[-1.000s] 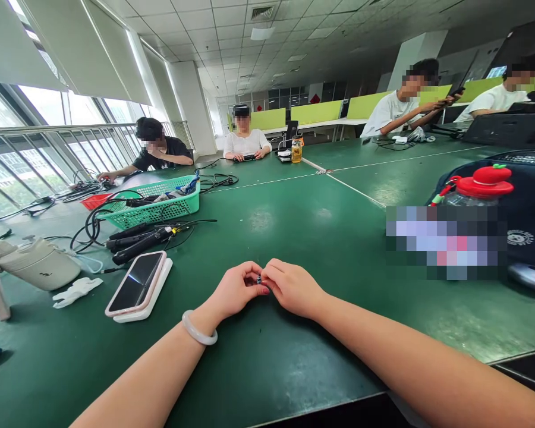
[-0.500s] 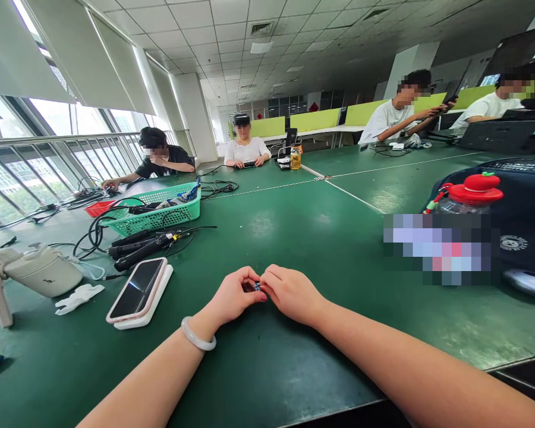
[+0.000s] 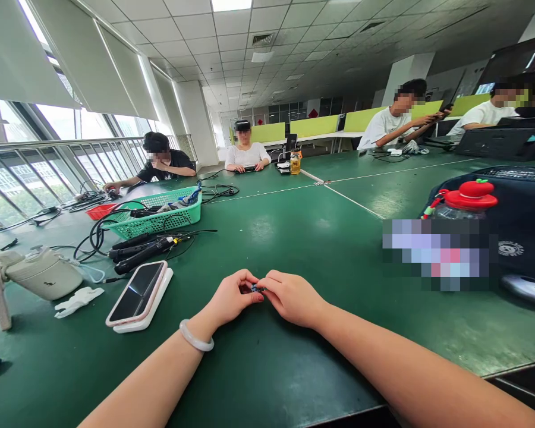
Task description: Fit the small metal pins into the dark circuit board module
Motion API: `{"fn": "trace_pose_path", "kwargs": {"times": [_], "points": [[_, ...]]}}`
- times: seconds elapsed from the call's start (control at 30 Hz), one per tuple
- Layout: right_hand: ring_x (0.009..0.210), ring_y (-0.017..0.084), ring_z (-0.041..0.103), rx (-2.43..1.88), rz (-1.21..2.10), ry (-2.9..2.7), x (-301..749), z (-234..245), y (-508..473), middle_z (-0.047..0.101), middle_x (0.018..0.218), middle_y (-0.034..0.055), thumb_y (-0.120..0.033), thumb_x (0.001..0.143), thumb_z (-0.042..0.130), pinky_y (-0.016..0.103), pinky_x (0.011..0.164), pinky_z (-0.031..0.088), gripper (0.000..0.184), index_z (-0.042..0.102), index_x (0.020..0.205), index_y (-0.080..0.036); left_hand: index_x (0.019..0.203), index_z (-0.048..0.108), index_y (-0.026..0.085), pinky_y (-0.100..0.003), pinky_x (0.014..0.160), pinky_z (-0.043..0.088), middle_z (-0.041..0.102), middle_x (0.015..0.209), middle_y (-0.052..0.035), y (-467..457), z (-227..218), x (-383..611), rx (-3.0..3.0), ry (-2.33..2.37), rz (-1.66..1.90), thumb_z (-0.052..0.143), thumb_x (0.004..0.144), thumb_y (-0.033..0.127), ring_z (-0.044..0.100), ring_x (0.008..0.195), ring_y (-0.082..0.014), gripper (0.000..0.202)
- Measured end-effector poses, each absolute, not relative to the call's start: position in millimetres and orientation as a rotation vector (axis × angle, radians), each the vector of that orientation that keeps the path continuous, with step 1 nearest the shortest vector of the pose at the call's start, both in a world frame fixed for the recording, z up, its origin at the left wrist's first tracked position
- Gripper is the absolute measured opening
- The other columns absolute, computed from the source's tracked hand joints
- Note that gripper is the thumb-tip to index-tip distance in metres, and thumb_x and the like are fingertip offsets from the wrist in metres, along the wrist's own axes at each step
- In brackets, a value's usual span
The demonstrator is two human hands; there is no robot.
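Plenty of open green surface (image 3: 294, 238) straight ahead of our hands, nothing on it all the way up to the seam line. Left side is the crowded bit: a phone (image 3: 136, 291) on a white pad sits near our left hand (image 3: 232, 297), with a white glove (image 3: 78, 300) and a beige bottle (image 3: 42, 273) lying further out. Behind the phone there's a bundle of black cables (image 3: 142, 246) and a green basket (image 3: 154, 217), so reaching that way means going over stuff. On the right, a dark bag (image 3: 517, 226) with a red-capped bottle (image 3: 468, 199) blocks the far side, well apart from our right hand (image 3: 292, 297). The strip of surface between them is free.
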State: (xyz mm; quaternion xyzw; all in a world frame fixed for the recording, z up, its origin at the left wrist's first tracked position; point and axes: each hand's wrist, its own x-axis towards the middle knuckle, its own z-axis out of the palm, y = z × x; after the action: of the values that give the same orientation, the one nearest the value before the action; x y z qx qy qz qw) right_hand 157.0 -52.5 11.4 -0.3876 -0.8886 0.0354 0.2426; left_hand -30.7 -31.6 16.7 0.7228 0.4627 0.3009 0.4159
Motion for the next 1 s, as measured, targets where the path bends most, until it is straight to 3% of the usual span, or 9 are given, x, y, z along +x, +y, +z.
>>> {"fn": "trace_pose_path", "kwargs": {"times": [0.83, 1.0], "points": [[0.079, 0.013, 0.059, -1.063, 0.176, -2.399, 158, 11, -52, 0.061, 0.098, 0.0041, -0.021, 0.091, 0.043, 0.024, 0.073, 0.045, 0.026, 0.059, 0.111, -0.021, 0.080, 0.057, 0.018, -0.026, 0.063, 0.043, 0.059, 0.070, 0.0018, -30, 18, -33, 1.882, 1.177, 0.690, 0.067, 0.068, 0.034, 0.054, 0.066, -0.0132, 0.023], [0.087, 0.014, 0.059, -1.092, 0.166, -2.260, 179, 33, -47, 0.062, 0.103, 0.0054, -0.019, 0.089, 0.044, 0.025, 0.077, 0.047, 0.027, 0.059, 0.111, -0.023, 0.085, 0.057, 0.017, -0.027, 0.066, 0.044, 0.060, 0.072, 0.0011, -29, 16, -34, 1.859, 1.193, 0.668, 0.068, 0.067, 0.034, 0.056, 0.067, -0.0137, 0.027]]}}
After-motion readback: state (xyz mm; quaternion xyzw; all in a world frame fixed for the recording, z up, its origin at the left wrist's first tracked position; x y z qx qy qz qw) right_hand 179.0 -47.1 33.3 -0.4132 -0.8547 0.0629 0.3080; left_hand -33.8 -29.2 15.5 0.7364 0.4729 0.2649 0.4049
